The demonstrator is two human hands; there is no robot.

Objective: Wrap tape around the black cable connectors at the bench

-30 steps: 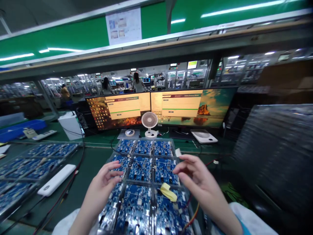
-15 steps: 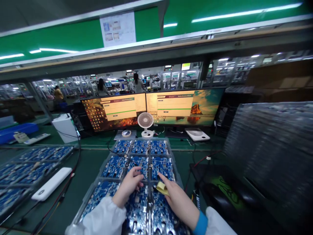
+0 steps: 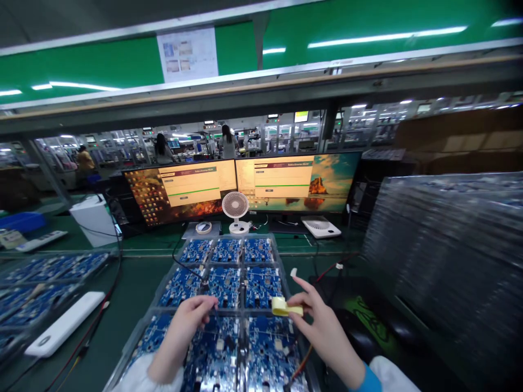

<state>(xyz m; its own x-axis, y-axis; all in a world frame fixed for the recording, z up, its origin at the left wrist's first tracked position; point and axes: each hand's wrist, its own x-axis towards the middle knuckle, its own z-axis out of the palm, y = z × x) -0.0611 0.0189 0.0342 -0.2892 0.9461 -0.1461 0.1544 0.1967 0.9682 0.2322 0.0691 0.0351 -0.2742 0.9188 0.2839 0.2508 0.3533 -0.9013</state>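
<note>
My right hand [image 3: 316,316] pinches a folded yellow strip [image 3: 281,307] between thumb and fingers, over the right side of a clear plastic tray [image 3: 153,305]. A small white piece [image 3: 293,272] sits at the tip of its raised index finger. My left hand [image 3: 192,316] is closed in a pinch above the tray's middle rows; whatever its fingertips hold is too small to make out. Blue circuit boards [image 3: 223,283] fill the tray's compartments. A thin black cable [image 3: 182,263] crosses the boards just beyond my left hand.
Two monitors [image 3: 183,190] stand behind a small white fan [image 3: 236,207]. On the left lie a white power bank-like device [image 3: 67,324] and another tray of boards [image 3: 53,272]. A tall stack of clear trays [image 3: 441,245] and a black mouse [image 3: 359,332] are on the right.
My hands have moved apart: the left toward me and left, its fingers closing together, the right slightly rightward with the yellow strip. The white piece now shows on the right index fingertip.
</note>
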